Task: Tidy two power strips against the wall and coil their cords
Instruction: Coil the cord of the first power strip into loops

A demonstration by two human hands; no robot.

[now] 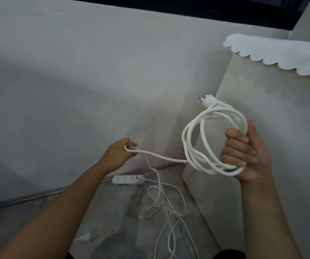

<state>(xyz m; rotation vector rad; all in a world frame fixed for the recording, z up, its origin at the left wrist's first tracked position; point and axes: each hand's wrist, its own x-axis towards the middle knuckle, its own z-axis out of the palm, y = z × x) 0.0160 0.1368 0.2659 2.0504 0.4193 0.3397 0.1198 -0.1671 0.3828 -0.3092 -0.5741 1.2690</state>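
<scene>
At the foot of the wall (pixel 75 71), beside a pale cabinet (pixel 262 101), one strip (pixel 128 180) lay on the floor (pixel 113 217), close against the wall. Loose cord (pixel 161 202) lay tangled on the floor in front of it. The coil (pixel 197 143), several loops deep, was held up in the right hand (pixel 247 154), fingers curled round the bundle, its plug (pixel 206 99) projecting at the top. The left hand (pixel 120 153) gripped the run leading from the coil, which was bent into a small loop at the fist. A second plug (pixel 88 237) lay on the floor, lower left. The second strip was not in view.

Judgement: coiling of one cord was in hand, perhaps half done. The next move calls for carrying the left hand's length across to the right as another loop, without snagging the tangle.
</scene>
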